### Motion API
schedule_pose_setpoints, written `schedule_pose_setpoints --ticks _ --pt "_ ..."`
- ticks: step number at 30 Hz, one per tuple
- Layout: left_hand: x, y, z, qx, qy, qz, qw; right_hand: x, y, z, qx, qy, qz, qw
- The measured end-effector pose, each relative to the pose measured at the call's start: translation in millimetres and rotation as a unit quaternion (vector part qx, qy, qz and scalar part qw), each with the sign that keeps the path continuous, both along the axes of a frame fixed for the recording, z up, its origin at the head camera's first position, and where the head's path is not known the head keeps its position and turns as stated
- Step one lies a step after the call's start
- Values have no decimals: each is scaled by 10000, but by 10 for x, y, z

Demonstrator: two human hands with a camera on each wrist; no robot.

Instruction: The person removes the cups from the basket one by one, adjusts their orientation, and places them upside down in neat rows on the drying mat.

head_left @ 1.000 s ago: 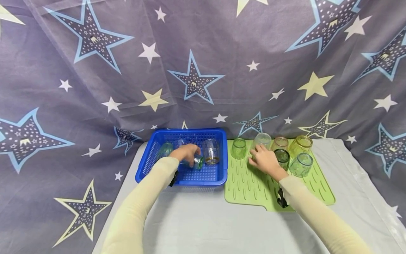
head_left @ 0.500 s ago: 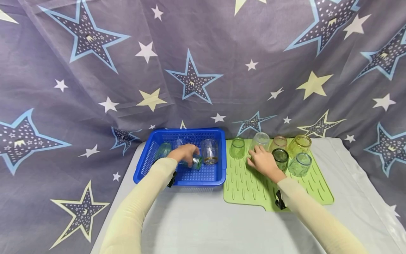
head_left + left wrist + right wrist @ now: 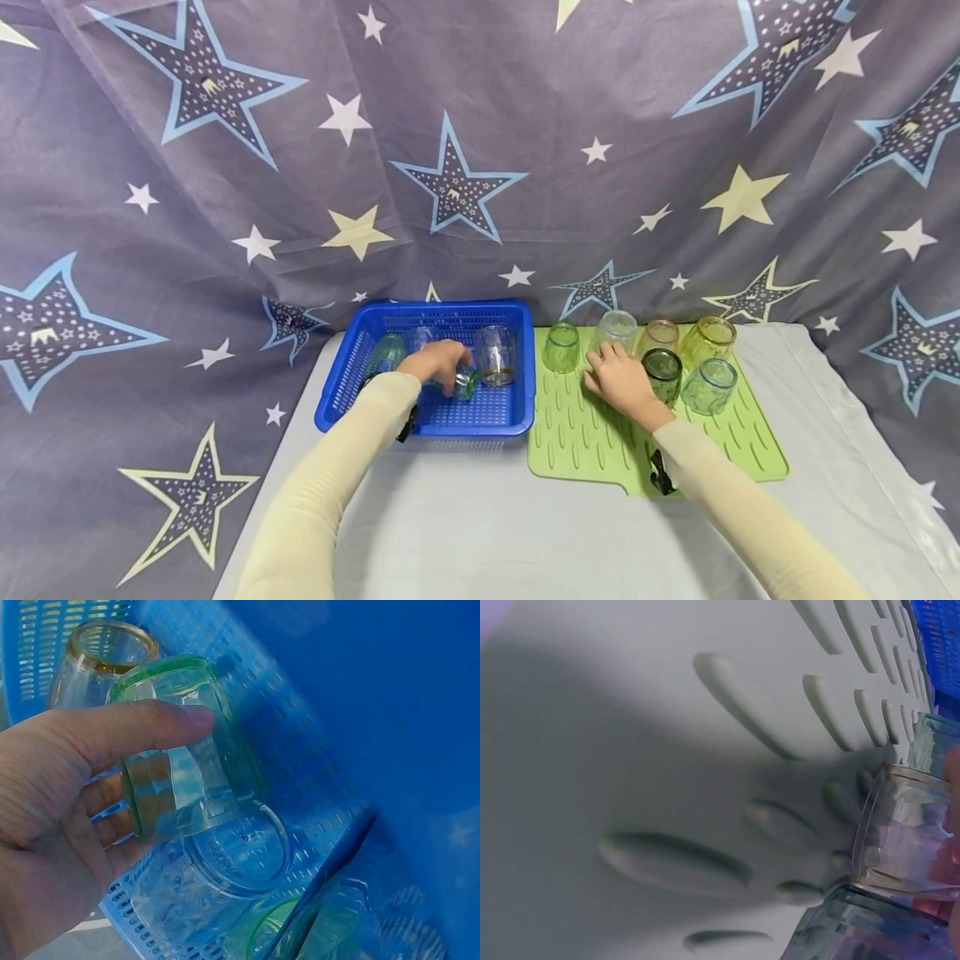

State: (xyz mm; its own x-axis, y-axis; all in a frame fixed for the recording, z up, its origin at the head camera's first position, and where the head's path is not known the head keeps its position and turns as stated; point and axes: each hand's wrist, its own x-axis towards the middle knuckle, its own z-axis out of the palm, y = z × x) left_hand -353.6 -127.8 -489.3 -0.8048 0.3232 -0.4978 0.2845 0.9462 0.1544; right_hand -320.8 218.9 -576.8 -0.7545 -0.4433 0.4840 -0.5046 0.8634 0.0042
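Note:
Inside the blue plastic basket (image 3: 522,408), my left hand (image 3: 444,363) grips a green-tinted drinking glass (image 3: 187,761), thumb along its side and fingers behind. The glass lies tilted. Below it in the left wrist view is a bluish clear glass (image 3: 187,892), and beyond it a glass with an amber rim (image 3: 97,656). Over the green drying mat (image 3: 570,450), my right hand (image 3: 621,382) holds a clear glass (image 3: 617,323) that stands on the mat. Only fingertips show at the right wrist view's edge, beside that glass.
Around the right hand, upside-down glasses stand on the mat: a green one (image 3: 562,348), a pinkish one (image 3: 660,335), a yellow one (image 3: 709,340), a dark green one (image 3: 663,375) and a blue-rimmed one (image 3: 709,386). A star-patterned curtain (image 3: 480,275) hangs behind.
The head view has shifted slightly. Both hands stay about where they were, the left with the green-tinted glass and the right at the clear glass.

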Motion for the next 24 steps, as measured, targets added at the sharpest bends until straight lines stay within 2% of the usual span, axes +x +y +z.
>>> schedule_pose_setpoints --ticks 8,24 --pt "7 0 20 50 183 -75 9998 6 -5 23 -95 169 78 9998" --pt "39 -54 43 250 385 -145 9988 28 -6 12 -108 -5 17 9999"
